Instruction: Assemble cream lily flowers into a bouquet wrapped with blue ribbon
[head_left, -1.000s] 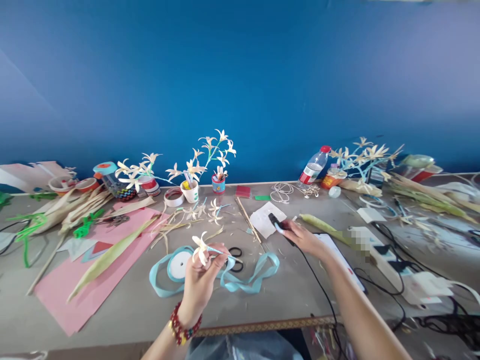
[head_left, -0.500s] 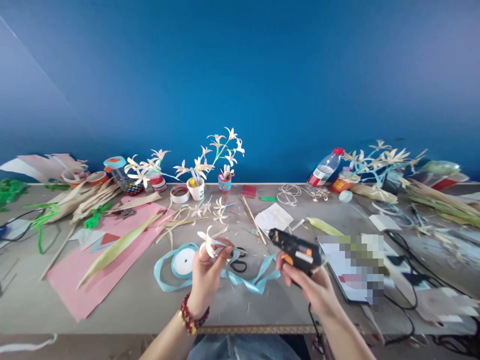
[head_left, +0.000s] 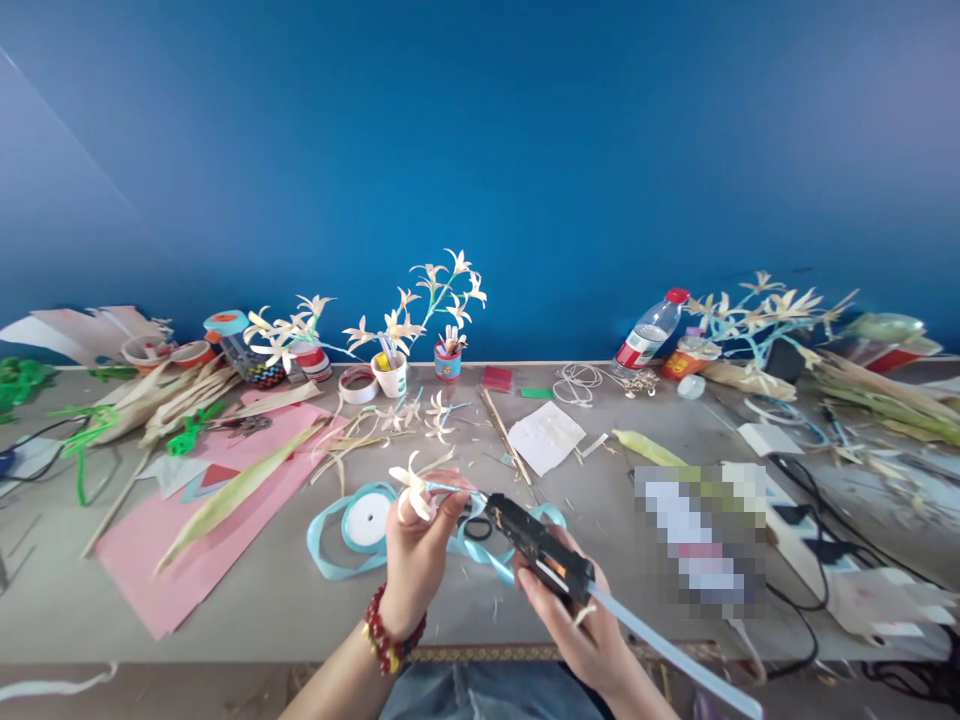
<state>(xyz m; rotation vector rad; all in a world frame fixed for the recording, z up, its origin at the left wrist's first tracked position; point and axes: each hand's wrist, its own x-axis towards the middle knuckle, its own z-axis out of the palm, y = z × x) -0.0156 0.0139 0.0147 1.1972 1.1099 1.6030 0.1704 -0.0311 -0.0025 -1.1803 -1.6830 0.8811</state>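
Note:
A cream flower (head_left: 412, 487) with a thin blue stem is pinched in the closed fingers of my left hand (head_left: 421, 540). My right hand (head_left: 574, 610) is wrapped round a black glue gun (head_left: 540, 548), with a long translucent glue stick (head_left: 675, 655) sticking out of its back. The gun's nozzle points left, close to the stem and the light blue ribbon (head_left: 480, 550); whether it touches cannot be made out. Beside my left hand lies the ribbon's white spool (head_left: 367, 518). Dark scissors (head_left: 477, 528) lie partly hidden between my hands.
Pink paper (head_left: 187, 540) with a green husk lies at the left. Behind stand a white cup (head_left: 390, 376) of pens, a small red-and-blue pot (head_left: 448, 362) and a plastic bottle (head_left: 651, 335). Dark cables and more flowers are at the right.
My right hand has moved left and turned the glue gun, bringing its nozzle to the flower stem. The glue stick now shows at its back. My left hand has barely moved.

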